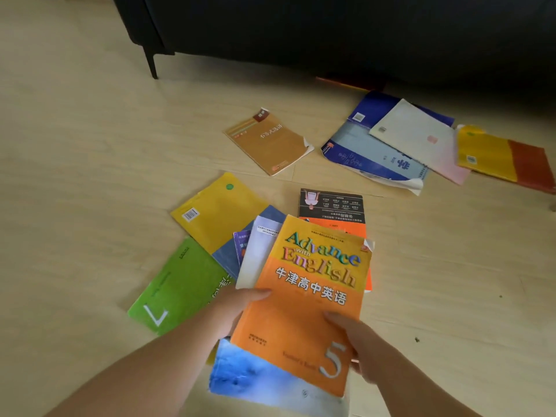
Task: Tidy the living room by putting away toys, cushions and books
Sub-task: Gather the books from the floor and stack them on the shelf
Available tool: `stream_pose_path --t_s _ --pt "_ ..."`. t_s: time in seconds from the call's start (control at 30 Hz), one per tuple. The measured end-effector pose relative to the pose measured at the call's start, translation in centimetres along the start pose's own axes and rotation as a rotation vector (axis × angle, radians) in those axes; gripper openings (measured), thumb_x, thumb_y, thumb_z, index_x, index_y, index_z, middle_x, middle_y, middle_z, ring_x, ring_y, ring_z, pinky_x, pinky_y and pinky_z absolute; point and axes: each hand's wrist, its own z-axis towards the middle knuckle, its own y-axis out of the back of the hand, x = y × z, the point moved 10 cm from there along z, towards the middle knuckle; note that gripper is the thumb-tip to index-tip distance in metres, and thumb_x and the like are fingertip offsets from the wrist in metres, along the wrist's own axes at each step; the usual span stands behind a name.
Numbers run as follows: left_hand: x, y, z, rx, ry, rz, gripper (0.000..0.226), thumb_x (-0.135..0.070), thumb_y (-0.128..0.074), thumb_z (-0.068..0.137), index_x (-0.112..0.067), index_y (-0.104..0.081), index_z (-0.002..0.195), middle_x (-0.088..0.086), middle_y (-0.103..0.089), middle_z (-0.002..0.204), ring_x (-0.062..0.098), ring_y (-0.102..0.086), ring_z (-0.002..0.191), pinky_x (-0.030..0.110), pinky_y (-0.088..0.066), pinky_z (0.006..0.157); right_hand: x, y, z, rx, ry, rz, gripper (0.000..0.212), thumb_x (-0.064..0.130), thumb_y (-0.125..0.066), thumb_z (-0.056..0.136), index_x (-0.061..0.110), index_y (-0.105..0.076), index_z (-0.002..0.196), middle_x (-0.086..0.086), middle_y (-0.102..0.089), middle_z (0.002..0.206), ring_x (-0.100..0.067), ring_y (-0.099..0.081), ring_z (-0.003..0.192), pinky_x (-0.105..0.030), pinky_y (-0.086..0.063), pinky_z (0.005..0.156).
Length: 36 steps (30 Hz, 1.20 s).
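Low over the floor, clamps the orange book between left hand and right hand, thumbs on its cover, likely squaring a gathered stack.

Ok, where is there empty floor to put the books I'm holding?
The floor is bare on the left, between the sofa leg and the yellow book, and on the right, beside the orange book you hold, this side of the blue-and-white pile. Straight ahead it is crowded with overlapping books.
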Motion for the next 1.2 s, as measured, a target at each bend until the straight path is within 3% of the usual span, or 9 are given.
stream_pose_path --t_s 0.13,0.3,0.4,0.5,0.67,0.9,1.0,1.1,1.2 --pt "-1.0 0.0 -1.1 -0.001 -0.054 0.056 0.049 -0.031 -0.078 0.073 -0.009 -0.057 0.113 0.009 -0.063 0.111 0.025 -0.056 0.108 0.032 -0.043 0.093 0.3 -0.9 0.3 0.04 0.022 0.073 0.033 0.013 -0.068 0.083 0.009 -0.06 0.115 -0.018 -0.066 0.113 -0.035 -0.063 0.1 -0.044 -0.052 0.083" --pt "-3.8 1.0 -1.5 -0.109 -0.193 0.099 0.039 -0.03 -0.074 0.078 -0.006 -0.06 0.106 0.01 -0.058 0.083 0.018 -0.053 0.071 0.027 -0.039 0.062 1.0 -0.9 -0.9 -0.061 0.041 0.136 0.033 0.021 -0.073 0.078 0.007 -0.064 0.107 -0.017 -0.07 0.099 -0.034 -0.067 0.086 -0.039 -0.055 0.074" --pt "-6.3 2.4 -4.1 -0.153 -0.195 0.102 0.05 -0.033 -0.076 0.075 -0.006 -0.059 0.114 0.016 -0.067 0.097 0.025 -0.063 0.084 0.034 -0.049 0.073 4.0 -1.4 -3.9 -0.095 0.086 0.159 0.02 0.013 -0.072 0.08 0.006 -0.064 0.097 -0.018 -0.068 0.097 -0.03 -0.065 0.074 -0.035 -0.054 0.067" --pt "-9.5 4.5 -9.7 -0.184 -0.155 0.09 0.051 -0.03 -0.077 0.074 -0.007 -0.059 0.115 0.017 -0.067 0.102 0.033 -0.065 0.093 0.046 -0.053 0.088 7.3 -2.3 -10.2 -0.088 0.084 0.18 0.016 0.011 -0.071 0.081 0.007 -0.064 0.095 -0.017 -0.067 0.096 -0.032 -0.065 0.08 -0.041 -0.054 0.075" --pt "-17.3 6.6 -24.4 -0.156 -0.11 0.05 0.032 -0.022 -0.073 0.08 -0.008 -0.059 0.105 0.016 -0.067 0.099 0.034 -0.066 0.089 0.044 -0.054 0.081 13.0 -2.7 -24.8 -0.076 0.044 0.194 0.02 0.011 -0.071 0.081 0.007 -0.063 0.099 -0.019 -0.068 0.103 -0.036 -0.065 0.093 -0.047 -0.052 0.087" --pt "-29.6 6.7 -45.6 -0.128 -0.107 0.096 0.047 -0.022 -0.075 0.076 -0.002 -0.059 0.115 0.018 -0.067 0.104 0.035 -0.066 0.092 0.051 -0.052 0.087 22.6 0.5 -47.2 -0.084 0.038 0.199 0.025 0.015 -0.071 0.081 0.006 -0.063 0.103 -0.018 -0.069 0.098 -0.034 -0.067 0.085 -0.048 -0.053 0.086" --pt "-34.6 4.1 -52.6 -0.104 -0.157 0.156 0.045 -0.025 -0.073 0.078 -0.005 -0.057 0.115 0.015 -0.067 0.103 0.034 -0.065 0.092 0.05 -0.052 0.086 25.8 3.8 -54.0 -0.093 0.085 0.252 0.013 0.015 -0.07 0.082 0.009 -0.061 0.09 -0.019 -0.068 0.102 -0.035 -0.066 0.088 -0.047 -0.053 0.083" --pt "-38.4 0.2 -57.2 -0.094 -0.22 0.195 0.047 -0.03 -0.073 0.077 -0.006 -0.058 0.114 0.015 -0.066 0.103 0.034 -0.065 0.091 0.047 -0.053 0.083 27.8 7.9 -58.1 -0.115 0.136 0.317 0.017 0.018 -0.072 0.08 0.01 -0.059 0.087 -0.017 -0.068 0.102 -0.034 -0.066 0.086 -0.045 -0.054 0.079" --pt "-40.8 -6.5 -60.5 -0.038 -0.27 0.247 0.033 -0.026 -0.07 0.082 -0.008 -0.056 0.105 0.013 -0.066 0.093 0.031 -0.064 0.08 0.041 -0.052 0.073 28.5 14.0 -60.8 -0.151 0.163 0.369 0.024 0.022 -0.074 0.078 0.01 -0.059 0.092 -0.016 -0.068 0.102 -0.034 -0.067 0.087 -0.047 -0.055 0.081"
